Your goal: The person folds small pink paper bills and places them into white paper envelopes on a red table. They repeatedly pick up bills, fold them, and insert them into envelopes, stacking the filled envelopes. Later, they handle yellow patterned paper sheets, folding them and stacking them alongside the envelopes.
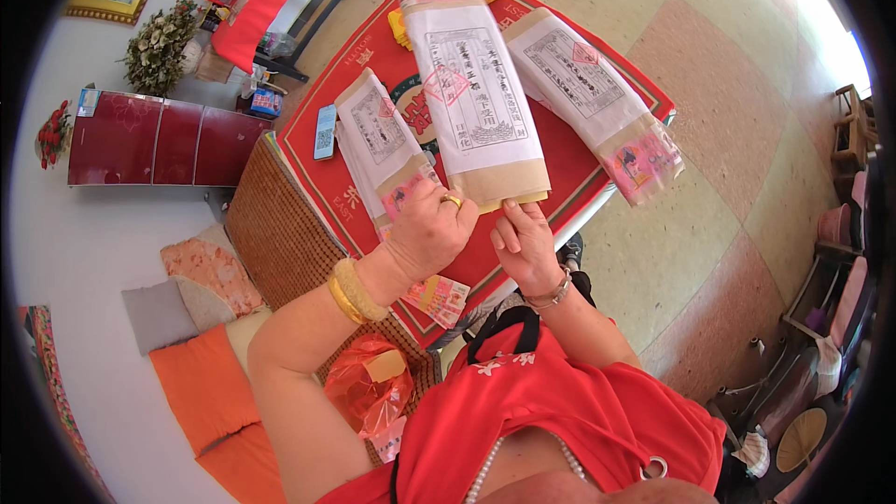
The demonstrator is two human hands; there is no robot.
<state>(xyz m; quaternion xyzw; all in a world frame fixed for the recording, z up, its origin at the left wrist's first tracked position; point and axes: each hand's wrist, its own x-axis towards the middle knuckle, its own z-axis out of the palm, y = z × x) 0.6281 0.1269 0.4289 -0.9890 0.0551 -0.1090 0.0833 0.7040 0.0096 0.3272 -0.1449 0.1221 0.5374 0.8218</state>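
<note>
A long paper packet, white-wrapped with printed and handwritten columns, a red diamond stamp and brown paper ends, lies lengthwise before me over the table. My left hand, with a gold ring and bangle, is curled at its lower left corner, the fingertips partly hidden. The thumb and fingers of my right hand pinch the bottom edge, where yellow paper sticks out. Similar packets lie to the left and right, each with a pink printed end. Pink printed notes are below my left hand.
The table has a red cover. A phone lies by the left packet; yellow folded pieces are at the far side. A woven-covered seat adjoins the table's left, with a red plastic bag near me and orange cushions farther left.
</note>
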